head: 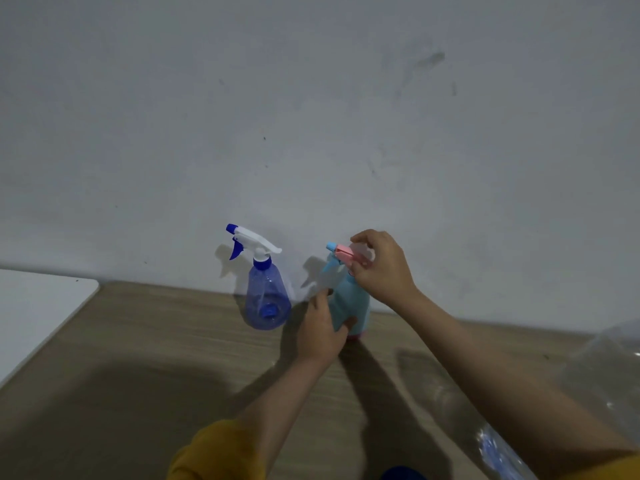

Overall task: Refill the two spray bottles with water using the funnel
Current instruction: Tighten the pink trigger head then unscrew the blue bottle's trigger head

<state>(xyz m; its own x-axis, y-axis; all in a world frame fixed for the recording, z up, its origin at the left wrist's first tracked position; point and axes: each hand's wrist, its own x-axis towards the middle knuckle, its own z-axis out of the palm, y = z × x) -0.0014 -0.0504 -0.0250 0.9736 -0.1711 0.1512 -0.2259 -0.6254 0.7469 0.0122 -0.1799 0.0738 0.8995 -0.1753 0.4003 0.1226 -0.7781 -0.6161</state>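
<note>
Both hands grip the light blue spray bottle (348, 303) that stands on the wooden table (138, 358) close to the grey wall (311, 98). From the head camera, the left hand (323, 329) wraps around the lower body of this bottle, fingers curled on its side. The right hand (379, 268) closes over the pink spray head (349, 256) at the top, fingertips pinching it from above. A pink base shows under the bottle, touching the table.

Just to the left, apart from the hands, stands the clear blue spray bottle (266, 299), upright, with a white and dark blue trigger head (251, 242) pointing left. Its body looks see-through; whether it holds any water is hard to tell in the dim light.

A white board (38, 306) lies at the far left edge of the table. At the far right edge sits a blurred clear plastic object (606, 375), possibly a large bottle. Yellow sleeves (214, 455) show at the bottom.
</note>
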